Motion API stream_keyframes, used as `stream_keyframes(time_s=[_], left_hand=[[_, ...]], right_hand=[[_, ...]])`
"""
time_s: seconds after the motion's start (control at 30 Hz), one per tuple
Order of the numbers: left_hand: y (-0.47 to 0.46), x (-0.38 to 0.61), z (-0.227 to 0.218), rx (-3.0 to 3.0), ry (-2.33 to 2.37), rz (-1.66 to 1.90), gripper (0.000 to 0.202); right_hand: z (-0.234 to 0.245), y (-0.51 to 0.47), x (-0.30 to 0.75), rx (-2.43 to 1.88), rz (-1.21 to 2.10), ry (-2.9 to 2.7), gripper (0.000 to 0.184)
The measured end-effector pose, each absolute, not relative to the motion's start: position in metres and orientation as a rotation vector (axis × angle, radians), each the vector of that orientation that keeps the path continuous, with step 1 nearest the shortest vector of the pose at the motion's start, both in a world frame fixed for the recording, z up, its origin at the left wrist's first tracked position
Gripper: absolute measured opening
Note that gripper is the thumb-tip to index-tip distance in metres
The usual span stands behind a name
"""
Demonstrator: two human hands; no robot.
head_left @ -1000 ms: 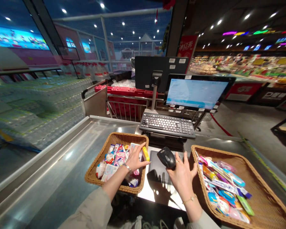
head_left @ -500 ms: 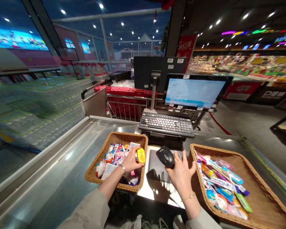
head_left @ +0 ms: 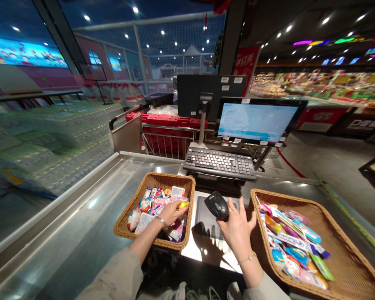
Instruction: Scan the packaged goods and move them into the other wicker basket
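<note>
My left hand is over the left wicker basket, its fingers closed on a small yellow container near that basket's right side. Mostly the container's edge shows. Candy packets and round plastic toy-like packs lie in the same basket below the hand. With my right hand I grip a black handheld barcode scanner, held above a grey panel in the counter. Several of that hand's fingers are spread, while the scanner's handle is hidden by them.
A second wicker basket with snacks and candy packs stands to the right. Behind the scanner are a keyboard and a lit monitor. A metal counter with a raised edge runs along the left. Shopping carts stand beyond.
My left hand has turned the yellow container from its printed face being in view to edge-on, moving it slightly within the basket. The right hand and scanner stay almost in place.
</note>
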State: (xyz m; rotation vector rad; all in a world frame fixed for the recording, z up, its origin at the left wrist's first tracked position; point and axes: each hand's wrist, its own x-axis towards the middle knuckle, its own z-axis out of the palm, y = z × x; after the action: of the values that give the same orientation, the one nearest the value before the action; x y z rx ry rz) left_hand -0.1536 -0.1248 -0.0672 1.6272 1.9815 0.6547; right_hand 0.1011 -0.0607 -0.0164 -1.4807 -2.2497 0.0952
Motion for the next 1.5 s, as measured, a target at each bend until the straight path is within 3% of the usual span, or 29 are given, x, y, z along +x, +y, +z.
stream_keyframes(time_s=[0.43,0.87,1.5], left_hand=[[-0.127,-0.162,-0.061,1.595,2.303,0.666,0.037],[-0.114,-0.147,-0.035,1.927,2.545,0.691,0.034],[-0.088,-0.116,-0.036,1.959,2.430,0.959,0.034]], right_hand=[[-0.017,-0.062,0.102,-1.471,0.078,-2.241,0.025],[-0.016,-0.062,0.106,-1.426,0.067,-2.207,0.022],[-0.011,-0.064,0.109,-1.393,0.021,-2.131,0.018]])
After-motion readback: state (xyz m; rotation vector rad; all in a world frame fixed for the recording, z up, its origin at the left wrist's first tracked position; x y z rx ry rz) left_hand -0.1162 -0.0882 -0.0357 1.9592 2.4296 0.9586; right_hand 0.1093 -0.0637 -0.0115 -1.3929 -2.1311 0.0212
